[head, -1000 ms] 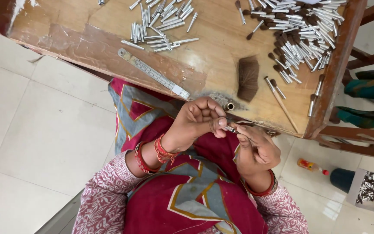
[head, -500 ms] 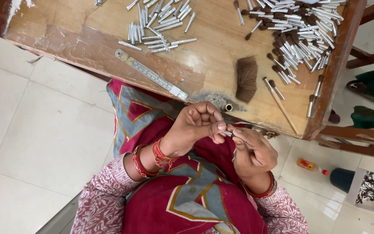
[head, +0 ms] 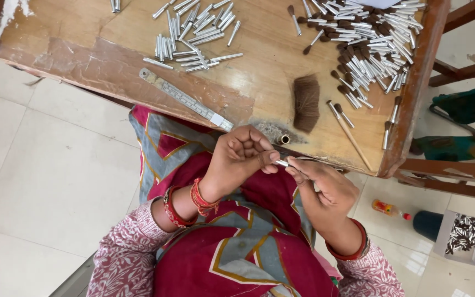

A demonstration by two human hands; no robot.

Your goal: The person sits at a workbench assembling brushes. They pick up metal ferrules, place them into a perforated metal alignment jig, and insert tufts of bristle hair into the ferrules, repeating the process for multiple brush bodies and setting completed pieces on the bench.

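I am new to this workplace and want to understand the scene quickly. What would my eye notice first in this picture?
First, the two hands meeting at the near edge of the wooden table: the left hand and right hand pinch a small metal tube between their fingertips. Next, the big heap of metal-capped brush heads at the far right of the table, and a smaller pile of bare metal tubes at its middle. A dark tuft of bristles lies between them.

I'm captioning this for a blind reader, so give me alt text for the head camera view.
Seen from above, a seated person's left hand and right hand pinch a small metal tube between them at the edge of a wooden table. On the table lie loose metal tubes, a tuft of brown bristles, a metal ruler and a pile of finished small brushes.
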